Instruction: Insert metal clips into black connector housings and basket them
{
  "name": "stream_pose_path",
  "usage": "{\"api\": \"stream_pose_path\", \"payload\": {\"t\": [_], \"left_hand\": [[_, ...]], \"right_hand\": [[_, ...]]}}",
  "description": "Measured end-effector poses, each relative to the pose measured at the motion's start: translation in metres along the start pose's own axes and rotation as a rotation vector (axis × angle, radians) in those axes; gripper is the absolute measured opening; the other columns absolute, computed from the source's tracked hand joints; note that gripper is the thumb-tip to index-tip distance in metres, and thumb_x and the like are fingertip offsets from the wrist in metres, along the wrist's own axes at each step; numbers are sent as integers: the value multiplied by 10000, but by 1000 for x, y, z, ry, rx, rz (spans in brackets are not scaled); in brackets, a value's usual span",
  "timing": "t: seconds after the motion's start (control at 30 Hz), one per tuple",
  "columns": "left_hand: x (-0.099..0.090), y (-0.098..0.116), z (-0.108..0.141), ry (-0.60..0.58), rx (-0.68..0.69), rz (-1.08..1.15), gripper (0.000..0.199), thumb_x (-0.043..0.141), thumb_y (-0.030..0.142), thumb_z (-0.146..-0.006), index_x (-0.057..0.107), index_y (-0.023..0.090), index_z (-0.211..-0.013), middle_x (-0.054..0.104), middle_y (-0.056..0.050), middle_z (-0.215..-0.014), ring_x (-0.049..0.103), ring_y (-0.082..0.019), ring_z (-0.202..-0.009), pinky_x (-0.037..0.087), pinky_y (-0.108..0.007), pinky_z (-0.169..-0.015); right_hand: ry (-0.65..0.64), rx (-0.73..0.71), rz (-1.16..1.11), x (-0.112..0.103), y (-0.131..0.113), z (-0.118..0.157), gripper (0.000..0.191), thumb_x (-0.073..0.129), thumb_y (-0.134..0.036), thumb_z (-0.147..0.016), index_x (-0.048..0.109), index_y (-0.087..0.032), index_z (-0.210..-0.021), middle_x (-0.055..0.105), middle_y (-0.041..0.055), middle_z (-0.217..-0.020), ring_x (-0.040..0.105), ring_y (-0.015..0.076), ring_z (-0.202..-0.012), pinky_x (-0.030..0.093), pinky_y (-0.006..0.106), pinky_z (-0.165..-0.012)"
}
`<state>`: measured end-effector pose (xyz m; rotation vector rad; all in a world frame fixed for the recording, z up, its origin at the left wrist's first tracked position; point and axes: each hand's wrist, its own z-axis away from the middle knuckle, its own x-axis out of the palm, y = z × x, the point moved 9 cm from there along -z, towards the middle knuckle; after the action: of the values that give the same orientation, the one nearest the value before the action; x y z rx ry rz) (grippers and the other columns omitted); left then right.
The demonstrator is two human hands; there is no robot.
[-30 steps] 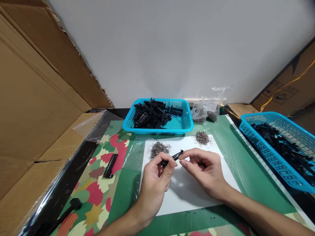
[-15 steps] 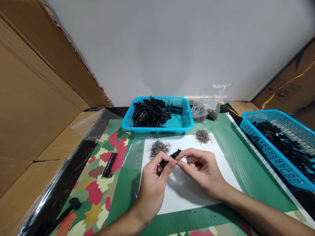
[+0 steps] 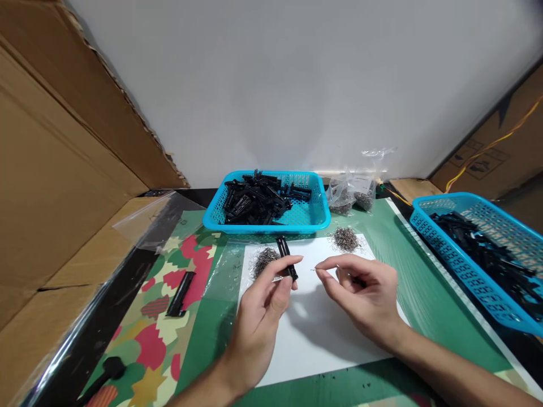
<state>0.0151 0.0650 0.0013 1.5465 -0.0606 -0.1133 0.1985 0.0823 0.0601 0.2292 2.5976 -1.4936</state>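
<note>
My left hand (image 3: 263,316) is closed around a long black plastic part (image 3: 285,249), tilted upright between thumb and fingers above the white sheet. My right hand (image 3: 362,294), a short way to the right, pinches a tiny thin metal piece (image 3: 313,269) between thumb and forefinger; its exact shape is too small to tell. Just behind my left hand lies a pile of small metal pieces (image 3: 265,263), and a second pile (image 3: 345,239) sits at the sheet's far right corner. Another black plastic part (image 3: 180,294) rests on the patterned mat at the left.
A blue basket (image 3: 267,229) of black parts stands at the back, beside clear bags (image 3: 352,198) of metal pieces. A second blue basket (image 3: 462,277) is at the right. The white sheet (image 3: 314,350) lies on a green mat. Cardboard (image 3: 63,141) walls the left side.
My hands have drawn apart. The black part in my left hand has turned to a steeper angle, and the tiny metal piece now shows at my right fingertips.
</note>
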Motion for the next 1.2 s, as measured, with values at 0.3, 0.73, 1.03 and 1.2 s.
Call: {"api": "stream_pose_path", "payload": {"t": [0.3, 0.73, 1.03, 1.2], "left_hand": [[0, 11, 6, 9, 201, -31, 175, 593, 365, -1086, 471, 332, -1207, 581, 15, -1042, 608, -132, -945, 494, -218, -813], [3, 25, 14, -56, 474, -307, 262, 487, 216, -1110, 478, 337, -1342, 647, -13, -1062, 630, -171, -890, 482, -280, -755], [9, 24, 14, -100, 304, -163, 124, 432, 350, -1134, 540, 308, -1181, 616, -12, -1006, 586, -166, -871, 469, -270, -749], [13, 15, 9, -104, 54, 142, 144, 510, 433, -1100, 521, 292, -1071, 553, -1, -963, 515, -148, -801, 436, -244, -684]], "right_hand": [[-129, -479, 231, 18, -40, 12, 155, 595, -72, -995, 726, -148, -961, 499, -79, -526, 358, 93, -438, 345, 249, -471], [-330, -555, 259, 25, -32, 20, 195, 521, -63, -1044, 684, -153, -1099, 630, -39, -590, 442, 102, -443, 322, 293, -498], [-308, -542, 148, 24, -32, 16, 168, 556, -91, -1063, 712, -145, -1095, 727, -6, -655, 552, 94, -461, 357, 276, -505], [-289, -536, 94, 22, -31, 13, 132, 609, -141, -1071, 708, -161, -1155, 817, 13, -785, 656, 101, -524, 419, 266, -505]]}}
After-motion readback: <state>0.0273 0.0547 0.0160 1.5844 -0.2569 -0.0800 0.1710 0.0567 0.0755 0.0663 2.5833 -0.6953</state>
